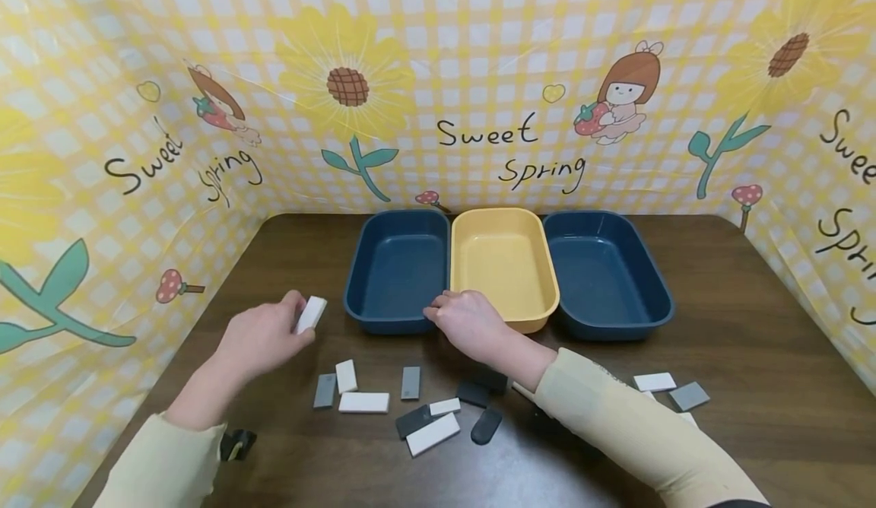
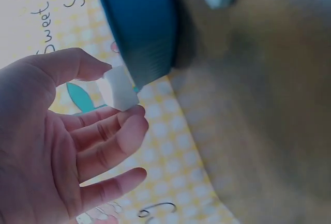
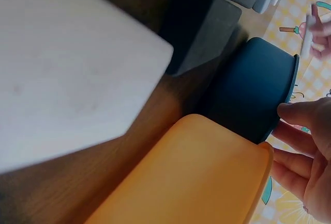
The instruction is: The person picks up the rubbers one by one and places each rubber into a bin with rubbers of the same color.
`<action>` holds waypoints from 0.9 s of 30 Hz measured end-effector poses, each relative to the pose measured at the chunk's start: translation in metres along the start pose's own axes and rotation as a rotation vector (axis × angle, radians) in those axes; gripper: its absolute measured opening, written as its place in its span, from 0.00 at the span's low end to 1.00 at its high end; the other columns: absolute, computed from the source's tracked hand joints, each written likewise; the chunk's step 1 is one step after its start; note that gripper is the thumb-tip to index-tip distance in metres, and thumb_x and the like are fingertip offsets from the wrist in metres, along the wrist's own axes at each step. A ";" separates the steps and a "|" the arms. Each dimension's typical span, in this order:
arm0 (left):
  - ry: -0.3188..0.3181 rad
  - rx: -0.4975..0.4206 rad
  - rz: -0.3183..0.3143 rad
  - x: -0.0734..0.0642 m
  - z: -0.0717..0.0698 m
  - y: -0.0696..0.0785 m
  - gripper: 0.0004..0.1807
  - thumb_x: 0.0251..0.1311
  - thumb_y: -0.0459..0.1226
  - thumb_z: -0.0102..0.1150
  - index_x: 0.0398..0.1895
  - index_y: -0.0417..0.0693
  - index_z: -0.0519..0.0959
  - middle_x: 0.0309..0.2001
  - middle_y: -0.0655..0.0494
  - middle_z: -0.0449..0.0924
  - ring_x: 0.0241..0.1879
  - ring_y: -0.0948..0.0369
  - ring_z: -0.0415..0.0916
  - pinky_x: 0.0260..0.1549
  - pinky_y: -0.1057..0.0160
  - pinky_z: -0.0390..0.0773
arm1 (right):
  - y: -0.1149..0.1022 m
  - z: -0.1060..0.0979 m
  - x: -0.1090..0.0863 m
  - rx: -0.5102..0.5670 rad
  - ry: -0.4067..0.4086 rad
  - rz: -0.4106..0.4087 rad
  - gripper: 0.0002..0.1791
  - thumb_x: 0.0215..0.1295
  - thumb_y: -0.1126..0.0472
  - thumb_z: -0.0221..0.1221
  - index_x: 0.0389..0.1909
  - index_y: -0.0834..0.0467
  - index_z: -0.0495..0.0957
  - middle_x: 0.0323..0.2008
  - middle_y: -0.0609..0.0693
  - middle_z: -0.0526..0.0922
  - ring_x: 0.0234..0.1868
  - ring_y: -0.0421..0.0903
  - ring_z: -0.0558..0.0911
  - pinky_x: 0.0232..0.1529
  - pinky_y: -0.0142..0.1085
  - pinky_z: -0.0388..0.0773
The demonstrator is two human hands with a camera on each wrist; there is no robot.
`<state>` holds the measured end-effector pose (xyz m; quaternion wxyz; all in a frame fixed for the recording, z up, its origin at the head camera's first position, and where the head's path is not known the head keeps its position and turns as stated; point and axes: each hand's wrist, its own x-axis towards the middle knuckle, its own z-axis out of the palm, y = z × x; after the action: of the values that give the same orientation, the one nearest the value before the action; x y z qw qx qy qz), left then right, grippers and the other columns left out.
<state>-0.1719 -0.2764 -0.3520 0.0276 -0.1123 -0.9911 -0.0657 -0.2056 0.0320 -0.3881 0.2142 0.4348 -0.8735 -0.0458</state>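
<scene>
My left hand (image 1: 260, 333) pinches a white rectangular block (image 1: 311, 315) between thumb and fingers, left of the trays and above the table. In the left wrist view the block (image 2: 120, 88) shows end-on between the thumb and fingertips. My right hand (image 1: 472, 324) is at the front rim of the left blue tray (image 1: 351, 287), beside the yellow tray (image 1: 556, 295). Seen from the right wrist, the thumb lies outside the blue tray's rim (image 3: 297, 74), with fingers curled over to the inside. Both of these trays look empty inside.
Another blue tray (image 1: 609, 331) stands at the right. White blocks (image 1: 364, 402), grey blocks (image 1: 411, 382) and black pieces (image 1: 486, 426) lie in front of the trays. More pieces, including a grey block (image 1: 689, 396), lie right of my right forearm. Patterned cloth hangs behind the table.
</scene>
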 end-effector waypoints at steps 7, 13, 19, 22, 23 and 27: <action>0.017 0.015 0.076 0.045 -0.018 0.016 0.18 0.57 0.44 0.59 0.43 0.40 0.72 0.21 0.55 0.73 0.17 0.58 0.68 0.15 0.58 0.67 | 0.000 -0.001 0.001 0.022 -0.003 0.009 0.11 0.63 0.68 0.61 0.39 0.51 0.88 0.33 0.46 0.86 0.32 0.40 0.82 0.31 0.31 0.79; -0.011 0.038 0.105 0.091 -0.021 0.036 0.18 0.59 0.44 0.60 0.45 0.41 0.72 0.26 0.52 0.77 0.21 0.57 0.71 0.20 0.57 0.71 | -0.002 -0.004 0.002 0.036 -0.025 0.030 0.10 0.63 0.67 0.62 0.41 0.52 0.88 0.33 0.47 0.86 0.32 0.41 0.82 0.31 0.31 0.79; -0.068 0.104 0.114 0.137 -0.024 0.053 0.18 0.61 0.45 0.57 0.46 0.41 0.72 0.32 0.47 0.80 0.27 0.53 0.75 0.27 0.53 0.75 | -0.002 -0.004 0.002 0.038 -0.030 0.039 0.10 0.63 0.66 0.62 0.41 0.52 0.88 0.32 0.47 0.86 0.31 0.41 0.82 0.31 0.30 0.79; -0.107 0.121 0.096 0.156 -0.024 0.061 0.16 0.62 0.44 0.56 0.44 0.40 0.73 0.34 0.46 0.80 0.30 0.51 0.76 0.31 0.50 0.75 | -0.002 -0.004 0.002 0.044 -0.028 0.038 0.10 0.63 0.66 0.62 0.41 0.52 0.88 0.32 0.48 0.86 0.31 0.41 0.82 0.30 0.31 0.79; -0.119 0.129 0.092 0.161 -0.022 0.063 0.16 0.63 0.44 0.56 0.44 0.40 0.74 0.34 0.46 0.80 0.31 0.51 0.76 0.32 0.50 0.75 | -0.002 -0.004 0.003 0.044 -0.029 0.038 0.10 0.63 0.66 0.63 0.41 0.52 0.88 0.32 0.48 0.86 0.31 0.41 0.82 0.30 0.31 0.79; -0.191 0.141 0.056 0.180 -0.015 0.069 0.12 0.63 0.41 0.55 0.40 0.40 0.77 0.32 0.47 0.79 0.27 0.53 0.77 0.29 0.53 0.76 | -0.002 -0.003 0.003 0.036 -0.033 0.036 0.10 0.63 0.66 0.63 0.41 0.52 0.88 0.32 0.47 0.86 0.31 0.41 0.82 0.30 0.30 0.79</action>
<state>-0.3309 -0.1722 -0.3159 -0.0571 -0.1434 -0.9879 0.0159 -0.2047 0.0290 -0.3850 0.1928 0.4218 -0.8853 -0.0336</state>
